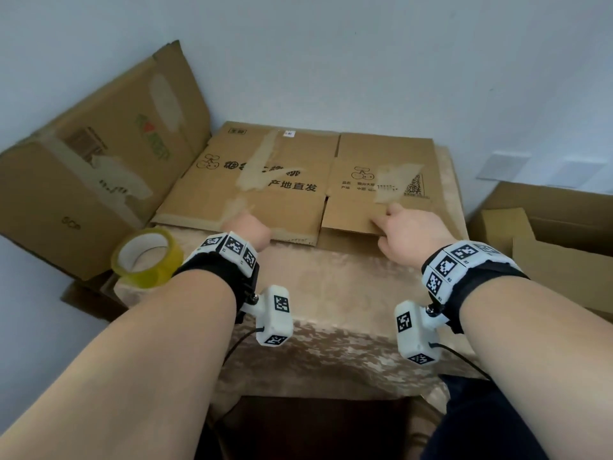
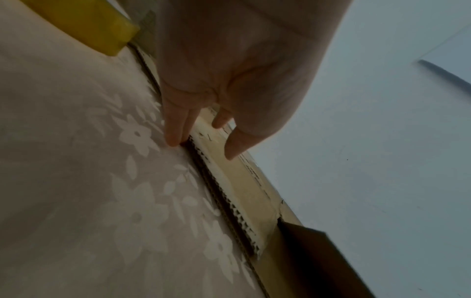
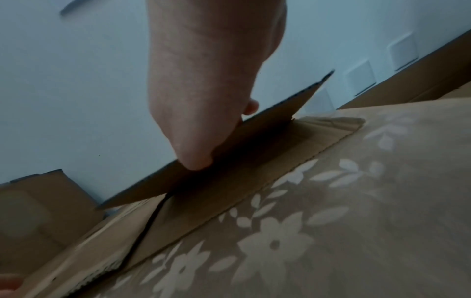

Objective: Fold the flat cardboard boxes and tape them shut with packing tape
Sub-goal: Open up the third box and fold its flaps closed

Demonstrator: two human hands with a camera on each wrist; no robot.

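The flat cardboard box (image 1: 282, 180) lies on the far half of the table (image 1: 331, 310), its far edge against the wall (image 1: 365, 61). The left hand (image 1: 247, 229) has its fingers (image 2: 175, 129) straight at the near corrugated edge. The right hand (image 1: 408, 232) pinches a raised flap (image 3: 254, 145), the lift clear only from the right wrist. The tape roll (image 1: 147, 257) sits near-left, with other boxes (image 1: 99, 167) beside it

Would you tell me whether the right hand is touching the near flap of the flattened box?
Touching. The right wrist view shows the right hand pinching the raised flap, thumb under its edge, fingers on top.
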